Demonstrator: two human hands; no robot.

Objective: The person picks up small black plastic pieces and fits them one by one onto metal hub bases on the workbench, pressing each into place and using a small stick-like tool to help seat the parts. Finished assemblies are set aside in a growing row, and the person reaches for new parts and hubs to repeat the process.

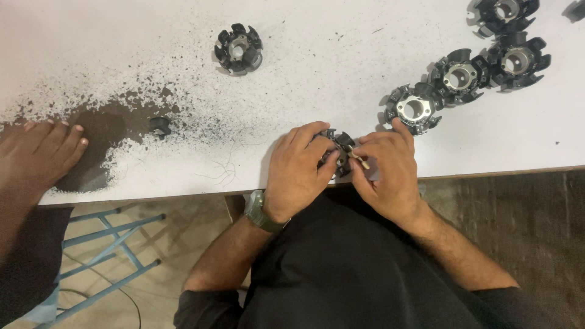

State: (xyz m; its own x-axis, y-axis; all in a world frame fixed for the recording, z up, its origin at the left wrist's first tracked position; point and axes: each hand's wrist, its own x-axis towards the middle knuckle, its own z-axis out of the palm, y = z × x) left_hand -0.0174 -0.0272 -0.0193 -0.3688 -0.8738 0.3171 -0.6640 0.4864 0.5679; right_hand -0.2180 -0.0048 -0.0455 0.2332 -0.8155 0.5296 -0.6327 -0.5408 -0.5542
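Where the white tabletop (pixel 341 73) meets its near edge, both hands work on one black toothed ring (pixel 339 153).

Left hand (pixel 298 172): curled around the ring from its 9 o'clock side, fingers wrapped over the top; a grey wristwatch (pixel 258 211) sits on the wrist.

Right hand (pixel 389 173): closed on the ring from 3 o'clock, thumb and forefinger pinching a small pale strip (pixel 361 159) against it.

Black toothed ring: held just above the tabletop edge, between the two hands, mostly hidden by fingers.

Other items:
- One ring with a bright metal centre (pixel 415 108), at 1 o'clock from the hands, just beside the right fingertips.
- Two more rings (pixel 460 75) (pixel 518 60) lie farther along the same line, touching or nearly so; another ring (pixel 503 13) is at the top edge.
- Single ring (pixel 238 49) at 11 o'clock, well apart.
- Small black piece (pixel 159 126) at 9 o'clock, beside a spread of dark dust (pixel 103 131).
- Another person's hand (pixel 38 152) rests flat at far 9 o'clock.
- Blue metal frame (pixel 109 237) below the tabletop.
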